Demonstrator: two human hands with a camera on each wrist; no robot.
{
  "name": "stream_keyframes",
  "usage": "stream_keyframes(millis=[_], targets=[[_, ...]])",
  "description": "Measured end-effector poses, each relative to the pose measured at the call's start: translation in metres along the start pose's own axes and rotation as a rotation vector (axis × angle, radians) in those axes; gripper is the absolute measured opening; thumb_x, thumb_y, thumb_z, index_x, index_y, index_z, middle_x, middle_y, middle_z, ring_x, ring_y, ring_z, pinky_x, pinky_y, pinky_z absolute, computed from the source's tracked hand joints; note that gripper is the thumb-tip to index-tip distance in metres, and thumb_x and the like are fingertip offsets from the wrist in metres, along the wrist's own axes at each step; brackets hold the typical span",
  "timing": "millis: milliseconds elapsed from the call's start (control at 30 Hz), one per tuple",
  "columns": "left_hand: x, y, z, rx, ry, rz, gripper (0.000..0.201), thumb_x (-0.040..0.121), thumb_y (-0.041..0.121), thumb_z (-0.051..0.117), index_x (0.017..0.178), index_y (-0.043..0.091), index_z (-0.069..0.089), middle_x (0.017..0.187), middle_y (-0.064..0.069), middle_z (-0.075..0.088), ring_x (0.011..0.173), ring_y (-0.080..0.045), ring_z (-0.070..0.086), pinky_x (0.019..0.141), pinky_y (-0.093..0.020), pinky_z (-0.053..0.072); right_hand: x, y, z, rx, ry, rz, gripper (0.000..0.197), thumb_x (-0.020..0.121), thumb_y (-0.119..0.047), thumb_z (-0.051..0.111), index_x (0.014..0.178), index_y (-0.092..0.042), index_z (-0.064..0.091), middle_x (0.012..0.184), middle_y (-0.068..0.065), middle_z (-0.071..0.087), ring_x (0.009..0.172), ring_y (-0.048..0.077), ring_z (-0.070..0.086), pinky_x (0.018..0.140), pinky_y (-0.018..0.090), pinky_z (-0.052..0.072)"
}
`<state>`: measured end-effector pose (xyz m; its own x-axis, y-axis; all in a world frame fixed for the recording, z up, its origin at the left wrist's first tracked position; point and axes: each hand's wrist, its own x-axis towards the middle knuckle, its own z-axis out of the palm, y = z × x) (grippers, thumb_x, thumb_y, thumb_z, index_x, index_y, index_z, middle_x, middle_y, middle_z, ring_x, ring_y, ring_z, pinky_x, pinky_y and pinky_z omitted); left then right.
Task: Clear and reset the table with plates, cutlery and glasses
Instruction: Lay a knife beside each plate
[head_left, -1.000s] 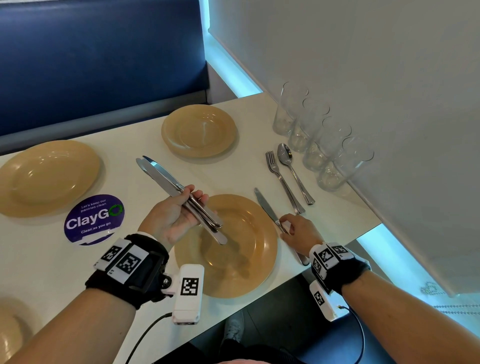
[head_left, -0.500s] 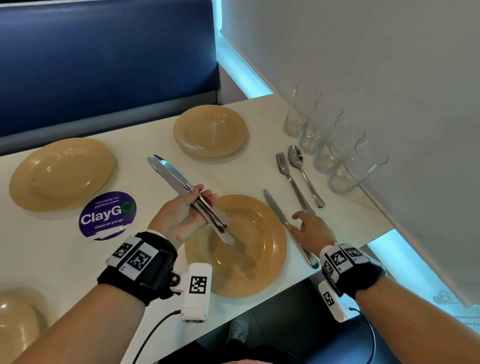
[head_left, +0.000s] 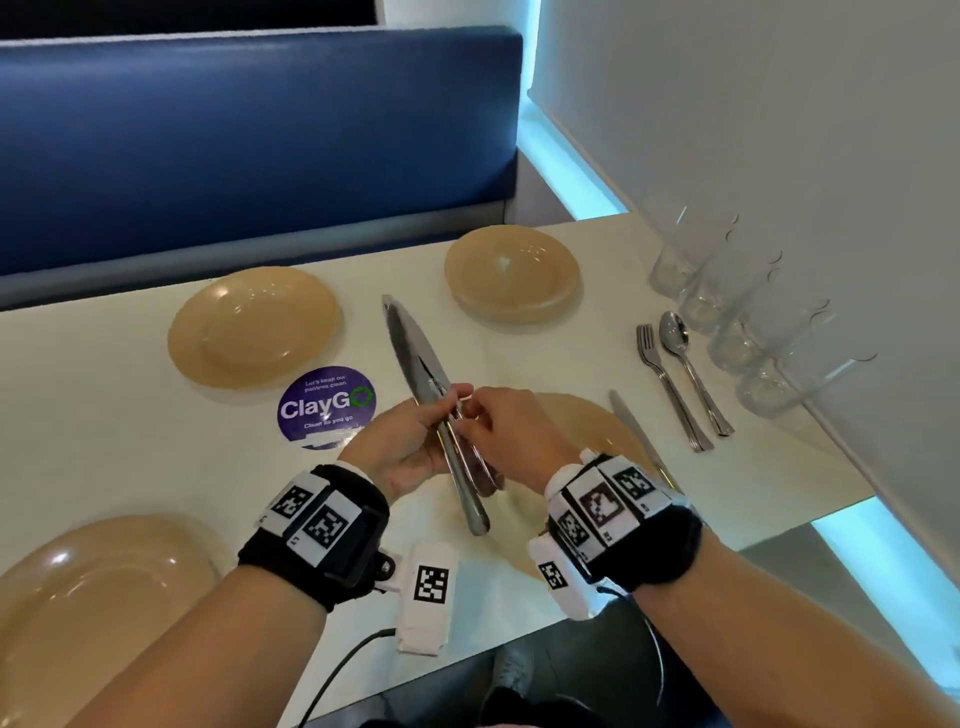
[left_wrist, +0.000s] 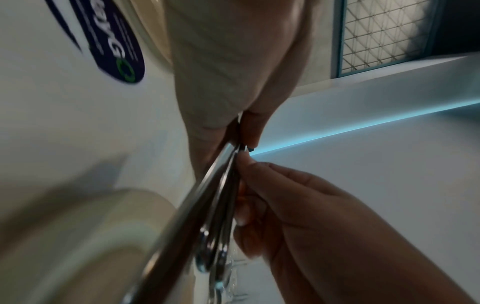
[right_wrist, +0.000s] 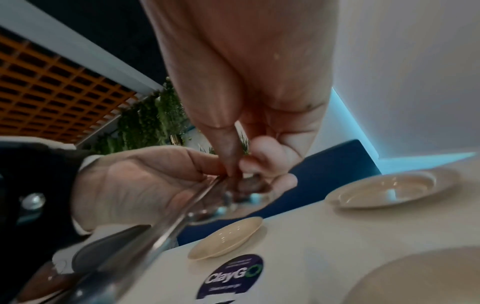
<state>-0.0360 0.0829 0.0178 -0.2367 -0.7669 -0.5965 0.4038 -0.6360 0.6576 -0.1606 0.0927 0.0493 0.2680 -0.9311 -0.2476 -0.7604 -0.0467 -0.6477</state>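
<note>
A round purple sticker (head_left: 326, 407) lies flat on the white worktop (head_left: 130, 441). It reads "ClayGO" in big white letters, with "Let's keep our pantries clean." above and "Clean as you go" below. The wristband markers carry only square code patterns.

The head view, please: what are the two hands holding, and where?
Left hand grips the bundle of steel knives mid-length; right hand pinches it there too.
</note>
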Motion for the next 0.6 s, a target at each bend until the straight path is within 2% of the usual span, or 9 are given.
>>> stream_keyframes(millis=[33, 67, 100, 200, 300, 367, 467, 500, 600], targets=[[-0.008, 0.002, -0.012, 0.028, 0.007, 0.0, 0.023, 0.099, 0.015, 0.039, 0.092, 0.009, 0.06, 0.059, -0.002, 0.068, 0.051, -0.015, 0.066, 0.05, -0.034, 0.058, 0.001, -0.01, 0.009, 0.009, -0.031, 0.002, 0.024, 0.093, -0.018, 0.051, 0.073, -0.03, 0.053, 0.069, -0.008, 0.05, 0.061, 0.008, 0.047, 0.051, 0.008, 0.033], [-0.017, 0.005, -0.025, 0.05, 0.017, 0.0, 0.022, 0.099, 0.015, 0.039, 0.094, 0.009, 0.06, 0.059, -0.002, 0.068, 0.051, -0.016, 0.066, 0.05, -0.034, 0.058, 0.001, -0.021, 0.018, 0.004, -0.067, 0.002, 0.034, 0.093, -0.015, 0.05, 0.066, -0.033, 0.041, 0.065, -0.011, 0.043, 0.058, 0.006, 0.042, 0.051, 0.009, 0.031], [-0.027, 0.007, -0.039, 0.065, 0.029, 0.001, 0.022, 0.099, 0.015, 0.039, 0.095, 0.008, 0.06, 0.061, -0.003, 0.069, 0.051, -0.017, 0.065, 0.05, -0.035, 0.057, 0.002, -0.032, 0.029, 0.004, -0.102, 0.011, 0.034, 0.092, -0.014, 0.05, 0.065, -0.029, 0.037, 0.064, -0.011, 0.039, 0.059, 0.01, 0.042, 0.051, 0.012, 0.03], [-0.056, 0.017, -0.087, 0.057, 0.109, 0.005, 0.021, 0.1, 0.014, 0.039, 0.096, 0.005, 0.057, 0.073, -0.009, 0.07, 0.057, -0.023, 0.067, 0.052, -0.039, 0.058, 0.006, -0.062, 0.066, 0.008, -0.145, 0.023, 0.012, 0.09, -0.015, 0.05, 0.082, -0.011, 0.042, 0.065, -0.006, 0.04, 0.065, 0.02, 0.046, 0.049, 0.019, 0.031], [-0.084, 0.029, -0.145, -0.013, 0.279, 0.033, 0.018, 0.1, 0.014, 0.038, 0.093, 0.006, 0.052, 0.087, -0.015, 0.065, 0.06, -0.025, 0.071, 0.053, -0.041, 0.059, 0.013, -0.075, 0.114, -0.001, -0.194, 0.075, 0.009, 0.091, -0.012, 0.045, 0.094, -0.008, 0.037, 0.07, -0.005, 0.04, 0.066, 0.019, 0.045, 0.048, 0.018, 0.027], [-0.104, 0.037, -0.182, -0.082, 0.358, 0.072, 0.018, 0.101, 0.013, 0.037, 0.09, 0.006, 0.05, 0.081, -0.016, 0.064, 0.054, -0.022, 0.07, 0.048, -0.041, 0.058, 0.014, -0.077, 0.148, -0.025, -0.235, 0.137, 0.014, 0.09, -0.007, 0.042, 0.103, -0.008, 0.039, 0.079, -0.001, 0.045, 0.07, 0.021, 0.046, 0.049, 0.02, 0.03], [-0.129, 0.046, -0.23, -0.151, 0.415, 0.13, 0.021, 0.101, 0.013, 0.036, 0.088, 0.006, 0.051, 0.062, -0.01, 0.069, 0.053, -0.02, 0.07, 0.046, -0.037, 0.057, 0.012, -0.077, 0.194, -0.143, -0.3, 0.196, 0.012, 0.09, -0.003, 0.04, 0.098, -0.009, 0.034, 0.069, -0.001, 0.042, 0.056, 0.017, 0.044, 0.047, 0.022, 0.032], [-0.135, 0.048, -0.242, -0.167, 0.425, 0.144, 0.022, 0.1, 0.013, 0.036, 0.087, 0.006, 0.051, 0.059, -0.009, 0.07, 0.054, -0.02, 0.07, 0.047, -0.035, 0.057, 0.01, -0.078, 0.204, -0.164, -0.31, 0.209, 0.011, 0.091, -0.003, 0.04, 0.099, -0.009, 0.035, 0.07, 0.0, 0.045, 0.058, 0.019, 0.047, 0.05, 0.023, 0.035], [-0.146, 0.052, -0.264, -0.199, 0.441, 0.171, 0.023, 0.1, 0.013, 0.036, 0.086, 0.006, 0.053, 0.059, -0.008, 0.07, 0.055, -0.019, 0.07, 0.05, -0.036, 0.059, 0.008, -0.085, 0.221, -0.203, -0.314, 0.222, 0.016, 0.093, -0.004, 0.039, 0.109, -0.005, 0.039, 0.104, 0.016, 0.063, 0.088, 0.031, 0.063, 0.065, 0.029, 0.041]])
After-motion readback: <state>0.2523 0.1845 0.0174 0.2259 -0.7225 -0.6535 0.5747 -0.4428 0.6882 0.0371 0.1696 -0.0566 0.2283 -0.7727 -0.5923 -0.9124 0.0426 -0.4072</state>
